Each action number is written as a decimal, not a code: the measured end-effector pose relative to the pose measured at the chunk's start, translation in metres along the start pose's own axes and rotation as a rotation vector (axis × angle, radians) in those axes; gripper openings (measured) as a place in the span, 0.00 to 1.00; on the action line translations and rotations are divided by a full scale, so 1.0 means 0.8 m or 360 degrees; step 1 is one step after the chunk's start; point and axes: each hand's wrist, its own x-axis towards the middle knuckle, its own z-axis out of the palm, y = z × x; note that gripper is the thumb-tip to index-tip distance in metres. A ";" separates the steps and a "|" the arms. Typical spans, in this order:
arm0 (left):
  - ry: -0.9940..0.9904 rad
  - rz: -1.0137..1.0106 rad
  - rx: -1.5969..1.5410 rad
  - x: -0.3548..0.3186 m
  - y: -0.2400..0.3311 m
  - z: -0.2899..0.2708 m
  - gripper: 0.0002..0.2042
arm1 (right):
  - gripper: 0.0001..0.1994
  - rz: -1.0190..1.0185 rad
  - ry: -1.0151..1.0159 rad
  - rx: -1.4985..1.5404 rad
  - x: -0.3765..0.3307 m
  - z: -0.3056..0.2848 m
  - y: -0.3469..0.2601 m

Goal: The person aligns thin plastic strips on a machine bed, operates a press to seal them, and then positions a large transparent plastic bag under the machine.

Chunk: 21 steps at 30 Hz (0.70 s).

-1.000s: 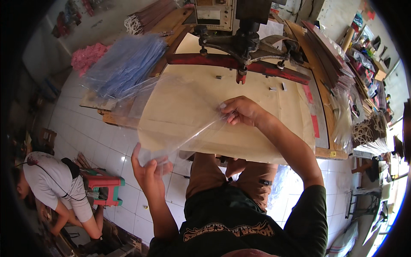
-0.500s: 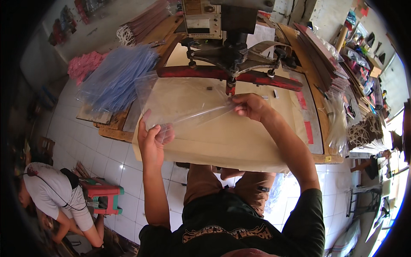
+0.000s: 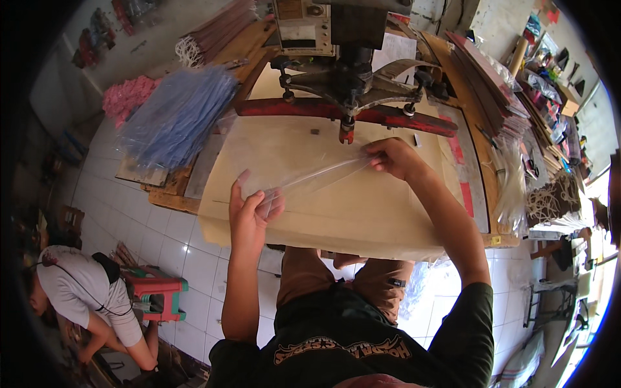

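Between my hands stretches a clear plastic sheet (image 3: 310, 176), folded, with a bright crease running up to the right. My left hand (image 3: 253, 205) grips its lower left part, the fingers showing through the film. At the other end, my right hand (image 3: 392, 157) pinches the sheet's right corner. Under it lies a tan cover sheet (image 3: 336, 220) spread over the worktable. Just beyond my hands, a press machine (image 3: 352, 84) carries a long red bar (image 3: 284, 107) above the table. A small dark block (image 3: 315, 132) rests on the tan cover.
Left of the table is a stack of bluish plastic sheets (image 3: 184, 116), with pink material (image 3: 131, 98) behind it. Bundled brown boards (image 3: 482, 81) and clear strips (image 3: 512, 187) line the right side. A person (image 3: 90, 284) bends over at lower left beside a red and green stool (image 3: 158, 291).
Both hands have shifted right with the plastic sheet, away from the stack and the red bar's middle. The person at lower left has hardly moved.
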 end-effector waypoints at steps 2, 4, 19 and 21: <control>-0.0095 -0.0071 -0.0042 0.014 -0.008 -0.001 0.30 | 0.10 -0.0052 0.0063 0.0026 -0.008 -0.009 0.001; -0.0173 -0.0128 -0.0074 0.026 -0.015 0.000 0.30 | 0.10 -0.0096 0.0136 0.0039 -0.019 -0.016 0.003; -0.0522 -0.0495 0.0515 0.109 -0.031 0.045 0.18 | 0.10 -0.0370 0.0382 -0.0051 -0.059 -0.083 0.021; -0.0514 -0.0455 0.0715 0.121 -0.026 0.049 0.16 | 0.10 -0.0392 0.0399 -0.0093 -0.059 -0.082 0.021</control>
